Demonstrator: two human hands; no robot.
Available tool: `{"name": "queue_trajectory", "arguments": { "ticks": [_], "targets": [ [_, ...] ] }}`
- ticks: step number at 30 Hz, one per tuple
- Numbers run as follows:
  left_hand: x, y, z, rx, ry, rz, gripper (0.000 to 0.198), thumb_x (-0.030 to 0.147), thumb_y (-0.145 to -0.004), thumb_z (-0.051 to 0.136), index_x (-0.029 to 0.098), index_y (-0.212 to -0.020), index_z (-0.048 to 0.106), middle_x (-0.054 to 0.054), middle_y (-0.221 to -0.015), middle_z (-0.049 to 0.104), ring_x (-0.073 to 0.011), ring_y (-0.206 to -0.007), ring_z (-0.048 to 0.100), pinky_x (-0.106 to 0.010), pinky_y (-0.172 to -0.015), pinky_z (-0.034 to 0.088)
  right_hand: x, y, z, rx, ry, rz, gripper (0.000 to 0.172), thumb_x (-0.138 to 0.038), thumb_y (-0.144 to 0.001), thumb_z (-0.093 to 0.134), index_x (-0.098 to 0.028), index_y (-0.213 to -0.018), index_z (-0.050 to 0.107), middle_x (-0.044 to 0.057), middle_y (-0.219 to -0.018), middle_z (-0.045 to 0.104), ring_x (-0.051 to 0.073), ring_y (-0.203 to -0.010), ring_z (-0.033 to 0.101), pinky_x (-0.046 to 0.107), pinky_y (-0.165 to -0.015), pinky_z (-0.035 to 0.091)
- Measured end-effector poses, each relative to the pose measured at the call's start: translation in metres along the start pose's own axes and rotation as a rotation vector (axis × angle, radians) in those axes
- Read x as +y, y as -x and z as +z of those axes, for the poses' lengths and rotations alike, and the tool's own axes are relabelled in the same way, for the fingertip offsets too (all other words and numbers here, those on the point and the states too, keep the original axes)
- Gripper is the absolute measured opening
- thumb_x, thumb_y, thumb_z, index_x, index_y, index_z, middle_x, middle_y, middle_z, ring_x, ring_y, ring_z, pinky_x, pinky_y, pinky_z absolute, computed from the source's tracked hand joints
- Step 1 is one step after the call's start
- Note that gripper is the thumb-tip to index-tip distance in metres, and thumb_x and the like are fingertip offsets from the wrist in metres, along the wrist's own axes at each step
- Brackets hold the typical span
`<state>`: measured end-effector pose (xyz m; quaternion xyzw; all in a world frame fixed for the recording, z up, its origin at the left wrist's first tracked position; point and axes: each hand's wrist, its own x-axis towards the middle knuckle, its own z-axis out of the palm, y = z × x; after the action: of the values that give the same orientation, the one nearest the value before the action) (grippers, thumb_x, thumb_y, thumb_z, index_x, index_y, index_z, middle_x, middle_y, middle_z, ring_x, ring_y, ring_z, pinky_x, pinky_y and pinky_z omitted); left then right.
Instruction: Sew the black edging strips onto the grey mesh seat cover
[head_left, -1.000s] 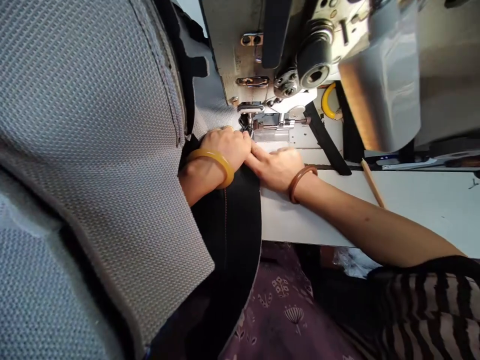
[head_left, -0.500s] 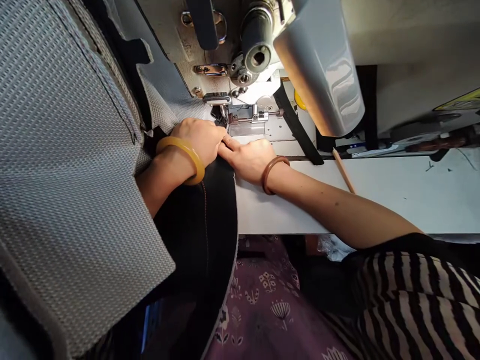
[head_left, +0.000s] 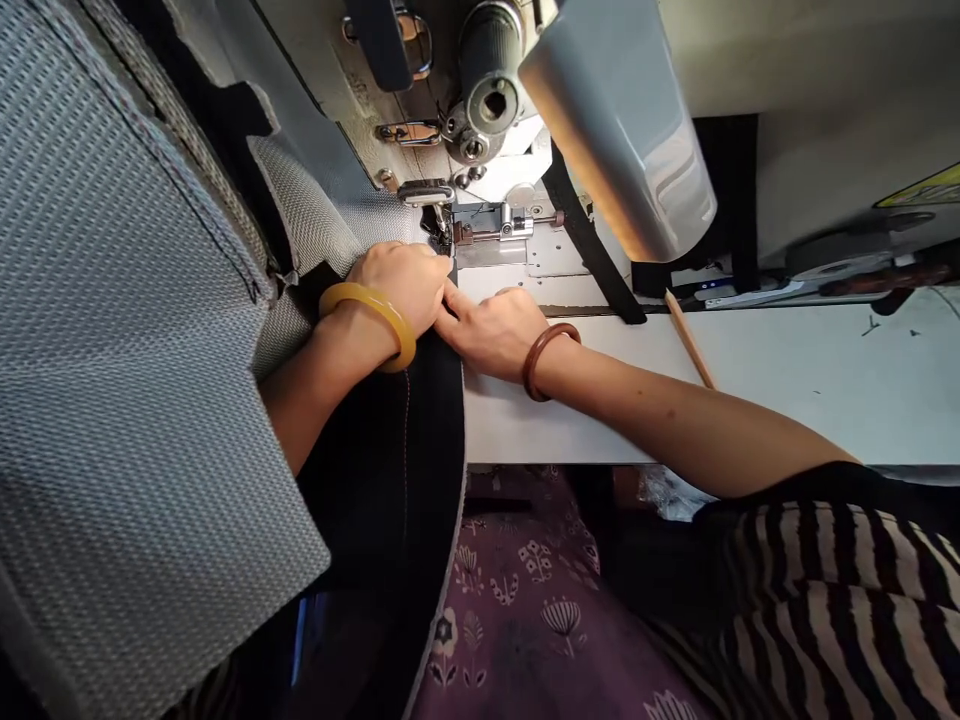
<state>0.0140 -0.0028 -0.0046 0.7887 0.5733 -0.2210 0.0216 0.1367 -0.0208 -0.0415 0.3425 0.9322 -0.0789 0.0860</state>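
Observation:
A black fabric panel (head_left: 431, 440) with a line of stitching runs up to the presser foot (head_left: 441, 225) of a sewing machine (head_left: 487, 100). My left hand (head_left: 401, 290), with a yellow bangle, lies over the panel just in front of the foot, its curled fingers gripping the cloth; their tips are mostly hidden. Touching it from the right is my right hand (head_left: 495, 330), with a brown bangle. Its bent thumb and fingers pinch the panel's edge. Large grey woven fabric (head_left: 150, 430) is bunched to the left and partly covers my left forearm.
A metal edge guide (head_left: 506, 225) sits right of the foot. A black strip (head_left: 592, 240) crosses the machine bed. On the white table (head_left: 787, 390) lie a pencil (head_left: 690, 340) and scissors (head_left: 757, 297). A grey machine cover (head_left: 630, 130) hangs overhead.
The view has shifted slightly. The black panel's edge and the grey fabric sit a little farther left in the picture. Both hands keep nearly the same place and hold.

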Motion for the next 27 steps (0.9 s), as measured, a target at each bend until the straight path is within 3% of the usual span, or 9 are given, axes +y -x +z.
{"name": "queue_trajectory", "arguments": {
  "ticks": [7, 10, 13, 15, 18, 21, 27],
  "targets": [
    [-0.002, -0.001, 0.002, 0.026, 0.013, -0.004, 0.037, 0.019, -0.097, 0.034, 0.009, -0.113, 0.066, -0.016, -0.111, 0.067, -0.0286, -0.100, 0.064, -0.041, -0.084, 0.049, 0.000, -0.002, -0.001, -0.014, -0.013, 0.033, 0.053, -0.015, -0.097, 0.011, -0.016, -0.141, 0.040, 0.017, -0.147, 0.043, 0.023, -0.088, 0.065, 0.037, -0.068, 0.048],
    [-0.002, 0.006, 0.001, 0.041, 0.015, 0.000, 0.036, 0.015, -0.097, 0.033, 0.008, -0.113, 0.065, -0.016, -0.114, 0.064, -0.0285, -0.107, 0.061, -0.040, -0.087, 0.049, 0.001, 0.002, 0.003, 0.057, 0.011, -0.010, 0.049, -0.013, -0.096, 0.018, -0.008, -0.136, 0.046, 0.022, -0.138, 0.050, 0.030, -0.109, 0.058, 0.042, -0.080, 0.047],
    [0.001, 0.021, -0.008, 0.079, -0.023, -0.044, 0.040, 0.013, -0.100, 0.027, 0.005, -0.120, 0.061, -0.020, -0.127, 0.055, -0.0329, -0.126, 0.047, -0.045, -0.096, 0.044, -0.003, 0.011, 0.010, 0.108, 0.057, -0.164, 0.046, -0.018, -0.096, 0.033, -0.005, -0.138, 0.045, 0.027, -0.142, 0.045, 0.038, -0.130, 0.042, 0.048, -0.091, 0.043],
    [0.003, 0.029, -0.015, 0.041, -0.063, -0.094, 0.040, 0.012, -0.101, 0.026, 0.003, -0.122, 0.059, -0.022, -0.130, 0.052, -0.0354, -0.131, 0.041, -0.048, -0.100, 0.040, -0.008, 0.017, 0.014, 0.097, 0.068, -0.243, 0.048, -0.020, -0.096, 0.038, -0.010, -0.143, 0.042, 0.027, -0.147, 0.040, 0.040, -0.134, 0.040, 0.049, -0.091, 0.044],
    [0.005, 0.030, -0.021, -0.121, -0.098, -0.088, 0.030, 0.011, -0.095, 0.043, 0.001, -0.119, 0.059, -0.022, -0.124, 0.056, -0.0359, -0.124, 0.048, -0.045, -0.098, 0.043, -0.014, 0.021, 0.017, 0.108, 0.059, -0.235, 0.045, -0.015, -0.097, 0.033, -0.015, -0.141, 0.046, 0.025, -0.147, 0.040, 0.036, -0.132, 0.043, 0.045, -0.089, 0.046],
    [0.008, 0.020, -0.015, -0.169, -0.081, -0.019, 0.028, 0.010, -0.090, 0.049, 0.002, -0.113, 0.063, -0.021, -0.117, 0.060, -0.0348, -0.115, 0.056, -0.041, -0.092, 0.047, -0.013, 0.018, 0.017, 0.134, 0.038, -0.178, 0.043, -0.013, -0.098, 0.029, -0.014, -0.134, 0.052, 0.023, -0.143, 0.046, 0.033, -0.130, 0.046, 0.042, -0.086, 0.047],
    [0.009, 0.018, 0.010, 0.008, -0.006, 0.015, 0.035, 0.008, -0.091, 0.036, 0.007, -0.114, 0.063, -0.016, -0.113, 0.061, -0.0281, -0.111, 0.056, -0.036, -0.090, 0.047, -0.010, 0.014, 0.020, 0.186, 0.016, -0.180, 0.042, -0.013, -0.098, 0.028, -0.013, -0.124, 0.060, 0.022, -0.136, 0.053, 0.032, -0.124, 0.049, 0.039, -0.081, 0.046]
  ]
}}
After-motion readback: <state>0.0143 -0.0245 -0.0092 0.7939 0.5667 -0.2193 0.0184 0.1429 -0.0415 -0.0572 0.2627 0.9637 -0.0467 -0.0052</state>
